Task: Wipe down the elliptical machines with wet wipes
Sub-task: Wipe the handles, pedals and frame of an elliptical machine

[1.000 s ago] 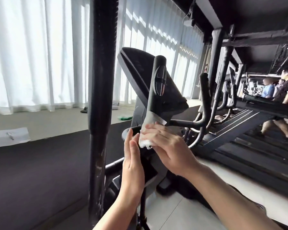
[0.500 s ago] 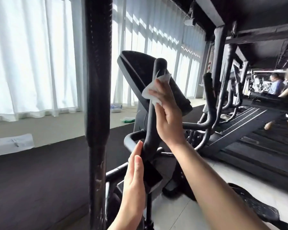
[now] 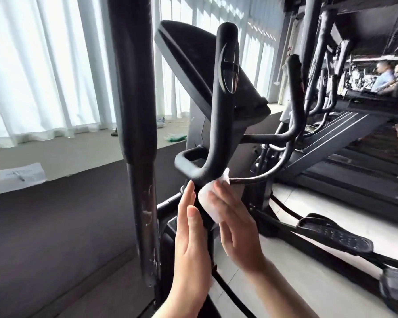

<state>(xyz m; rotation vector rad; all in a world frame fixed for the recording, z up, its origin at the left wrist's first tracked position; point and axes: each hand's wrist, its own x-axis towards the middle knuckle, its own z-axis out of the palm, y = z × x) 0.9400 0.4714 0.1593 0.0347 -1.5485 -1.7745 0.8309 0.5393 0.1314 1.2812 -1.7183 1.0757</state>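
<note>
While white curtains (image 3: 44, 65) light the gym's dark floor mat (image 3: 55, 226), elliptical handlebar (image 3: 218, 106) stands upright; right hand (image 3: 234, 226), down from bar's top, grips wipe (image 3: 208, 200) at its base; left hand (image 3: 191, 244) flat, fingers straight.

Backlit curtains (image 3: 44, 65); perhaps blurred edges

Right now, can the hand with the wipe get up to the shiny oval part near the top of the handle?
Probably yes. The right hand holds the wipe low on the handlebar, and nothing blocks the bar up to the shiny oval.
</note>
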